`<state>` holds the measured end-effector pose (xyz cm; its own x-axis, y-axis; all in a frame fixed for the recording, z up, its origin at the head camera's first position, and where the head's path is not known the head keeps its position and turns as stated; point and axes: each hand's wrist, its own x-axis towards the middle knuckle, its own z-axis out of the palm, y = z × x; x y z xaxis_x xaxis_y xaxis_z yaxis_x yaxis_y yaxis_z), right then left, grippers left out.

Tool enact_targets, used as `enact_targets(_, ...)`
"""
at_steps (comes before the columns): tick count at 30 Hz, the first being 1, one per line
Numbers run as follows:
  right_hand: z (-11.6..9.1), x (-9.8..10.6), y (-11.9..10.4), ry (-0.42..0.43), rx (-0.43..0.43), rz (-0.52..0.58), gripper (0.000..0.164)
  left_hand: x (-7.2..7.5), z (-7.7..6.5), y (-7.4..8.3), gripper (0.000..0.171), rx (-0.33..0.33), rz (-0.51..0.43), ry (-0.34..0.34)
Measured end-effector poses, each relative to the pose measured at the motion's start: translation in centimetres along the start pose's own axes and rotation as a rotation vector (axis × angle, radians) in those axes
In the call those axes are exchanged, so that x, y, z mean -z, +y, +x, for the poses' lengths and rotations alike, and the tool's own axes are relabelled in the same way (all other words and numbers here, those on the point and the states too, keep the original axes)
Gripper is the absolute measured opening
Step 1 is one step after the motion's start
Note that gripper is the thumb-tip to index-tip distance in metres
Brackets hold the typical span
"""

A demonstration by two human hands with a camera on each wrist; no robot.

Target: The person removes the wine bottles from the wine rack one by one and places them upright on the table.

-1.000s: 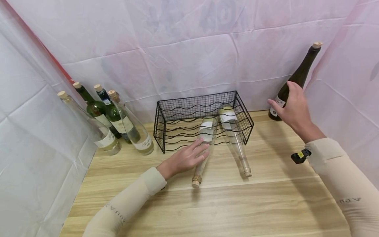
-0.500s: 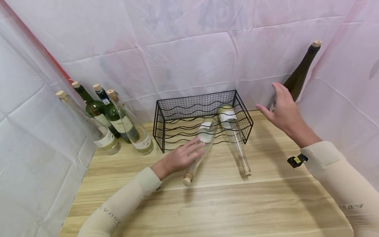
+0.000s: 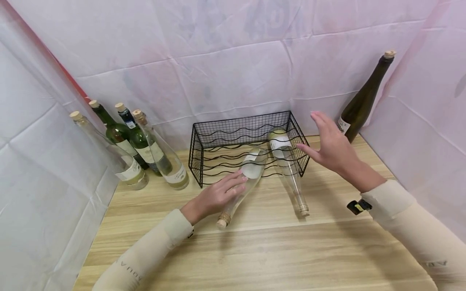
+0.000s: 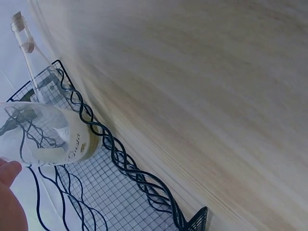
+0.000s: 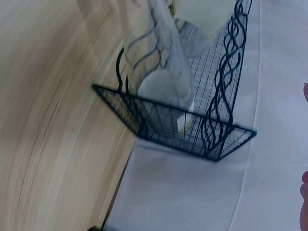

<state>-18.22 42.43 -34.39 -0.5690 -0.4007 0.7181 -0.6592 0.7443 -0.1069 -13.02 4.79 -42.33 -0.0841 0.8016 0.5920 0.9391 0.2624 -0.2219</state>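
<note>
My left hand (image 3: 218,195) grips a clear corked glass bottle (image 3: 252,169) around its neck and shoulder, fingers laid across the top. The bottle lies slanted, its labelled base in the black wire wine rack (image 3: 194,150) and its cork toward the front left. In the left wrist view, a thumb (image 4: 12,172) touches the glass. A second clear bottle (image 3: 290,171) rests in the rack's right part, neck pointing forward. My right hand (image 3: 333,147) hovers beside the rack's right end, thumb and fingers spread, holding nothing.
At the left stand two clear bottles, the nearer one (image 3: 171,167) labelled, and two green bottles, one of them (image 3: 143,145) behind it. A dark tall bottle (image 3: 364,99) stands at the back right by the cloth wall (image 3: 233,81). The wooden table (image 3: 269,258) extends forward.
My left hand has drawn back slightly left, swinging the bottle's corked end left. My right hand has moved left, away from the dark bottle toward the rack.
</note>
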Motion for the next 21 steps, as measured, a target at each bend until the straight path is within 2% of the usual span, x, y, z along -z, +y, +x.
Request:
enact_targets(5,0.2,-0.7,-1.5,0.042,0.178,0.042,0.093,0.4,0.0,0.2,0.027,-0.01,-0.003,0.021)
enact_targets(10,0.5,-1.2,-2.9,0.061,0.306,0.078,0.09,0.6,-0.1,0.4,0.024,-0.017,-0.01,0.056)
enact_targets(15,0.5,-1.5,-4.1,0.046,0.36,0.083,0.091,0.8,-0.3,0.5,0.024,-0.017,-0.031,0.085)
enact_targets(21,0.3,-2.0,-5.6,0.036,0.414,0.098,0.091,1.4,-0.4,0.9,0.025,-0.024,-0.029,0.082)
